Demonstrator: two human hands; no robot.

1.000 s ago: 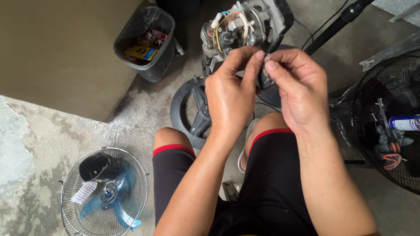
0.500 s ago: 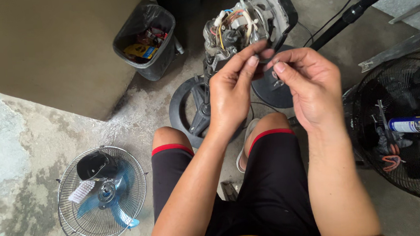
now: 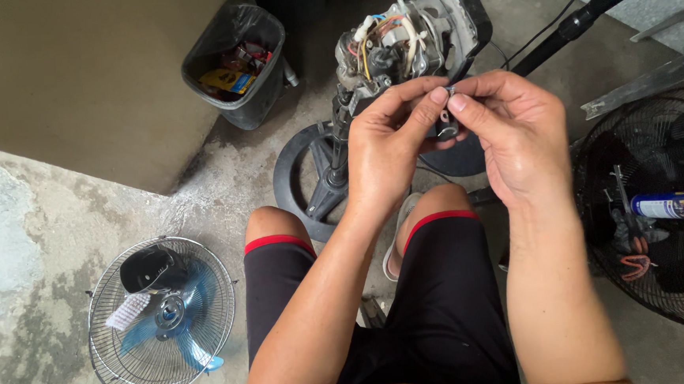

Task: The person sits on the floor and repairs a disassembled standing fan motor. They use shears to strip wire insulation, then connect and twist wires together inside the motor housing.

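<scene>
A small metal part (image 3: 446, 121) sits pinched between the fingertips of both hands, held up in front of the exposed fan motor (image 3: 396, 42) and above the knees; it is too small to tell its exact shape; the left hand (image 3: 387, 146) has its grip narrow, thumb and forefinger closed on the part from the left; the right hand (image 3: 517, 138) does the same from the right, its fingertips touching those of the left. Just behind the hands the motor stands with its cover off, coloured wires and windings showing, on a black stand whose round base (image 3: 310, 182) rests on the concrete floor (image 3: 60, 233); beyond it a black waste bin (image 3: 241, 64) holds scraps; on the floor at the left lies a wire fan guard (image 3: 160, 318) with blue blades inside; at the right a dark fan grille (image 3: 660, 212) carries a spray can (image 3: 675, 206) and some tools.
</scene>
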